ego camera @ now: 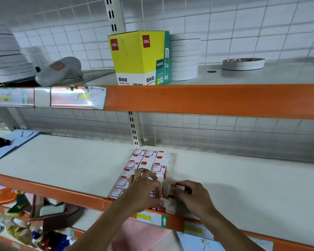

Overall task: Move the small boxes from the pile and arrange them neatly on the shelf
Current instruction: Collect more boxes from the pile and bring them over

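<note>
Several small white boxes with red labels lie in tidy rows on the cream shelf, running from the back wall to the orange front edge. My left hand rests on the front rows, its fingers spread over the box tops. My right hand pinches one small box at the right front corner of the block, beside the other boxes. The front boxes are partly hidden under both hands.
An upper shelf holds a yellow Deli glue-stick carton, stacked white tape rolls, a flat tape roll and a grey object. A blue sheet lies at the left. Cluttered goods sit below left.
</note>
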A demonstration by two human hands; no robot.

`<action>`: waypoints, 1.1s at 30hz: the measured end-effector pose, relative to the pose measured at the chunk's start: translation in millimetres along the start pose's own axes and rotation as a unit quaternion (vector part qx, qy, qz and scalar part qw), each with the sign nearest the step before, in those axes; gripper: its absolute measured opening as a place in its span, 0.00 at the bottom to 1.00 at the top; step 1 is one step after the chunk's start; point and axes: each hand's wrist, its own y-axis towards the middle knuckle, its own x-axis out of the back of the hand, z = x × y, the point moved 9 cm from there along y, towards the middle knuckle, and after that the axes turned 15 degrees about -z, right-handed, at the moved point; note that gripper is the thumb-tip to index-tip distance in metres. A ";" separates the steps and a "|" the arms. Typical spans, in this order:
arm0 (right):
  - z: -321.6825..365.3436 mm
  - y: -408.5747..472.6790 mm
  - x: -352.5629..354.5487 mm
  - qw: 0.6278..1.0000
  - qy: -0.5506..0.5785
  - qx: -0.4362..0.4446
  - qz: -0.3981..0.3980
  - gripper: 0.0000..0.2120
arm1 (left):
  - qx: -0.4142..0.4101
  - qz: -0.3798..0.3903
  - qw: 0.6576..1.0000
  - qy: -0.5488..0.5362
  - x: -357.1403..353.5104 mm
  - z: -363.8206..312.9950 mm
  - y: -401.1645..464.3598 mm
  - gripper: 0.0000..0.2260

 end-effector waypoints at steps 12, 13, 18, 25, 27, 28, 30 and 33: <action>6.0 5.6 -15.5 0.997 -0.048 0.055 0.010 0.09 | -0.021 -0.016 0.999 -0.019 -0.8 1.2 -0.9 0.23; 6.8 6.3 -16.0 0.997 -0.046 0.061 0.013 0.08 | -0.022 -0.012 0.999 -0.027 -2.0 1.3 -0.9 0.24; 11.9 3.5 -18.0 0.993 -0.064 0.094 0.021 0.06 | -0.021 0.000 0.999 -0.026 -6.9 6.6 -1.6 0.27; 8.7 -2.9 -12.1 0.995 -0.058 0.071 0.045 0.19 | -0.032 -0.011 0.999 -0.015 -11.7 10.5 -6.9 0.26; 8.1 -3.8 -6.4 0.994 -0.067 0.074 0.038 0.19 | -0.036 -0.016 0.999 -0.016 -9.1 7.7 -6.6 0.26; 8.2 -4.6 -2.3 0.994 -0.070 0.076 0.030 0.19 | -0.039 -0.020 0.999 -0.019 -6.8 5.3 -6.3 0.25; 6.5 -7.4 6.4 0.994 -0.080 0.077 0.019 0.18 | -0.043 -0.023 0.999 -0.023 -3.5 -0.3 -4.9 0.24; 2.2 -17.8 23.3 0.990 -0.112 0.086 0.016 0.16 | -0.044 -0.026 0.998 -0.041 -1.8 -13.5 -0.8 0.20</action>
